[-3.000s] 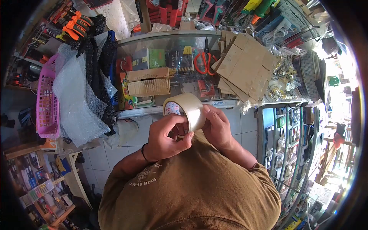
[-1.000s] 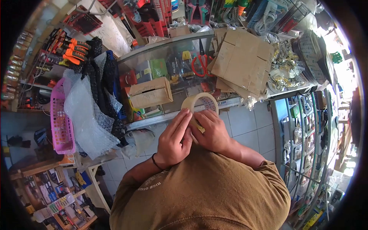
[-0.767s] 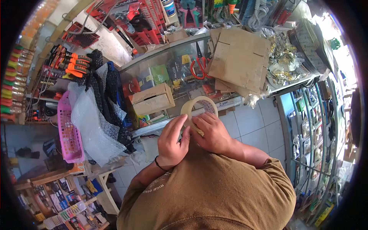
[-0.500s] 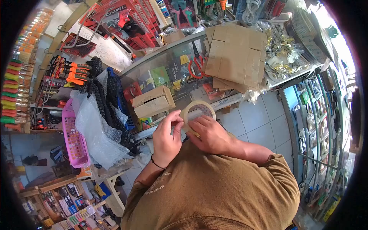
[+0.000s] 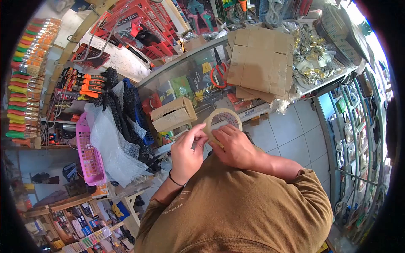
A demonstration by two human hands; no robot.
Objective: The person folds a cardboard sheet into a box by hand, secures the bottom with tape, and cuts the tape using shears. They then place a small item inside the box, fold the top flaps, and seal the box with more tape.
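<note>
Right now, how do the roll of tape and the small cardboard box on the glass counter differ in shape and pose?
Shape: the roll of tape is a round ring with an open middle; the cardboard box is straight-edged and block-like.
Pose: the roll of tape is held in the right hand; the cardboard box rests on the glass counter.
Both look tan.

"CAMEL" reads on the red packaging point(image 5: 145, 29) and again on the orange handles point(image 5: 92, 88), "HIGH" with a blurred second word on the brown shirt point(image 5: 249, 202), "PALAZZO", indistinctly, on a dark box point(image 5: 195, 80), and "2" before unclear marks on the tabletop's front edge point(image 5: 251, 112).
</note>
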